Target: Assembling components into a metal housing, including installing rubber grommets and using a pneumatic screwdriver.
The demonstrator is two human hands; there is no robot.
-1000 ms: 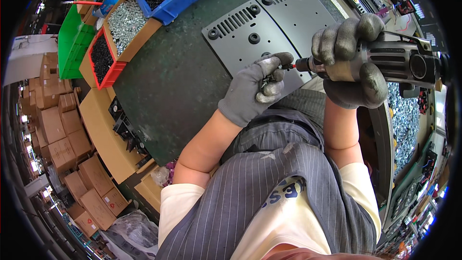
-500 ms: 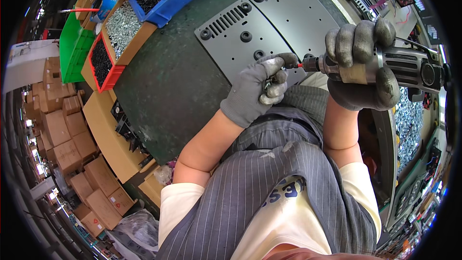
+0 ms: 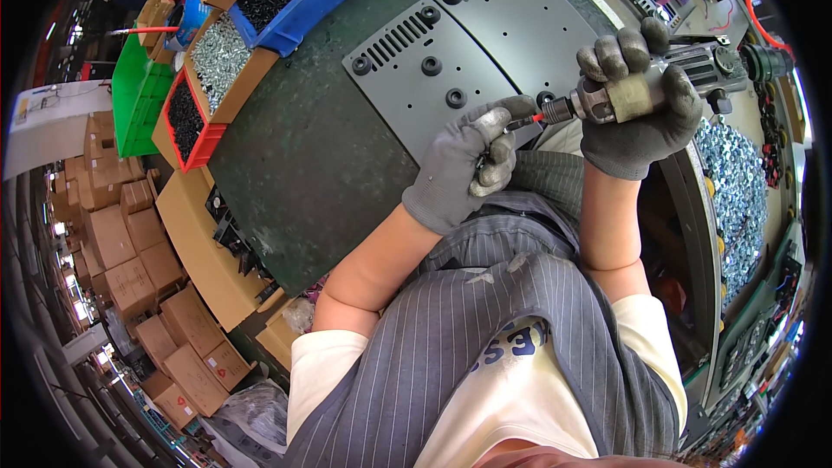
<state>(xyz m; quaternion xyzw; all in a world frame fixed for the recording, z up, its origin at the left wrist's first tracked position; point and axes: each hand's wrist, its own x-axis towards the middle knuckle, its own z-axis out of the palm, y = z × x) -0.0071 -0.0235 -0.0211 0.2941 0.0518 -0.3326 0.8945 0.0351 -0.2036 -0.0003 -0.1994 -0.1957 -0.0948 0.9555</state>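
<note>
My gloved right hand (image 3: 640, 126) is wrapped round a power screwdriver (image 3: 635, 97), its grey body banded with tan tape. The driver lies nearly level, its red-collared bit pointing left. At the bit's tip, my gloved left hand (image 3: 459, 165) pinches a small screw (image 3: 518, 124) between thumb and forefinger. Its other fingers are curled over small metal screws, mostly hidden. Beyond both hands lie two grey metal panels (image 3: 403, 91) side by side, with slots, small holes and round black rubber feet (image 3: 431, 66). One foot (image 3: 545, 100) sits close behind the bit.
The panels lie on a dark green worktop (image 3: 295, 165). Along its left stand a blue bin (image 3: 303, 13) of black screws, a cardboard box of silver screws (image 3: 218, 56), a red bin (image 3: 204, 146) and a green bin (image 3: 143, 91). Silver fasteners (image 3: 732, 199) are heaped at right.
My right hand has tilted and turned the driver, its rear end swinging up and away. The bit stays against my left fingertips. The whole view has shifted slightly.
</note>
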